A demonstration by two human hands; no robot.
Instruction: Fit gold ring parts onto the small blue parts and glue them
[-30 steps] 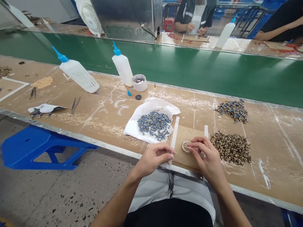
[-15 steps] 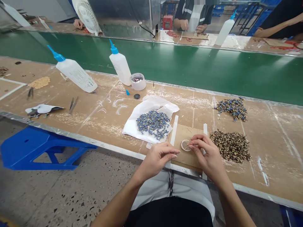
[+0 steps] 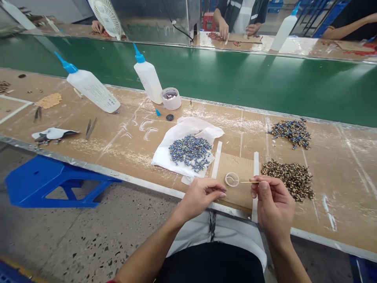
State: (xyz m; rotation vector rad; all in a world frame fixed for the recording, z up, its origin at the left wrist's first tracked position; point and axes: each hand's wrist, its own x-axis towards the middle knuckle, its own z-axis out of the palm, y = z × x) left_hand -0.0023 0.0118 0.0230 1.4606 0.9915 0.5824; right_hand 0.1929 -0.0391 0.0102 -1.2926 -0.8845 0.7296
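Note:
My right hand [image 3: 273,202] pinches a thin toothpick [image 3: 249,182] between thumb and fingers, its tip pointing left towards a small round dish [image 3: 231,179]. A curved whitish streak shows inside the dish. My left hand [image 3: 203,196] is at the table's front edge, left of the dish, thumb and forefinger closed together; whatever they hold is too small to make out. Left of the dish, many small blue pieces [image 3: 190,151] lie on a white sheet [image 3: 165,157]. Beyond my right hand is a heap of small dark brass-coloured pieces [image 3: 290,179].
Another pile of blue-and-brass pieces [image 3: 290,133] is farther back. Two white squeeze bottles [image 3: 91,88] with blue nozzles and a tape roll [image 3: 171,100] stand at the rear left. Tweezers [image 3: 91,129] lie left. A green belt [image 3: 206,74] runs behind; co-workers sit across.
My right hand has drawn the toothpick out of the dish to the right and turned. My left hand stays nearly in place. Across the belt, a co-worker's hand has moved down to the table.

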